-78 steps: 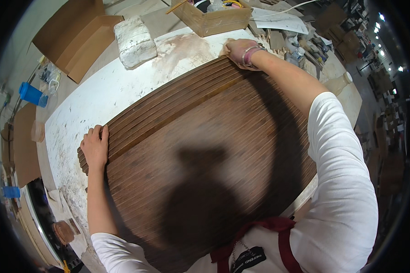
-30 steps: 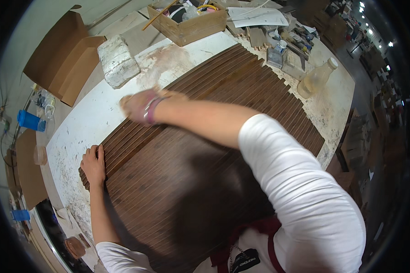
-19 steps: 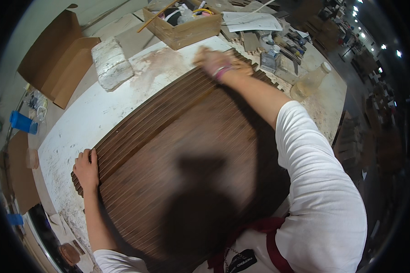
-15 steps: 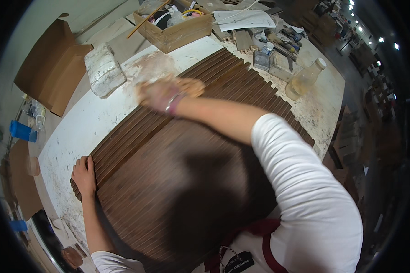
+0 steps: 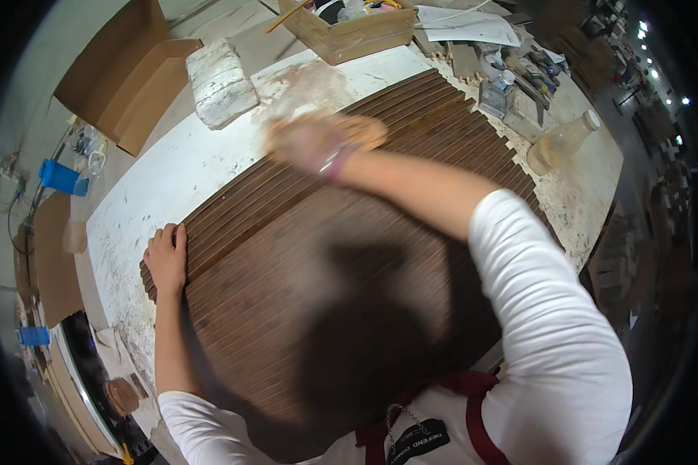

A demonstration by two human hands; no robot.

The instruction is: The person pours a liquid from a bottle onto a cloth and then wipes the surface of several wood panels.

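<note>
Dark brown wooden strips (image 5: 233, 209) lie side by side in a wide ridged layer, slanting across the table in front of me. At their left end, my left hand (image 5: 167, 257) rests on top with its fingers stretched over the strips and the thumb apart. My right hand (image 5: 306, 147), smeared by motion, presses a tan cloth (image 5: 364, 132) onto the far edge of the strips. A pinkish covering and a shiny band show at that wrist. The right fingers are partly hidden in the blur. A dark shadow falls over the nearer strips.
A white wrapped block (image 5: 221, 84) and an open cardboard box (image 5: 124, 85) stand far left. Behind the strips is a carton (image 5: 372, 37) of odds and ends. Hand tools (image 5: 531, 74) and a clear bottle (image 5: 562, 143) sit at right. A blue cup (image 5: 60, 177) is at left.
The whole view has shifted, so the table and strips appear farther right and slightly higher. My right hand still has the cloth at the far edge; my left hand stays at the strips' left end.
</note>
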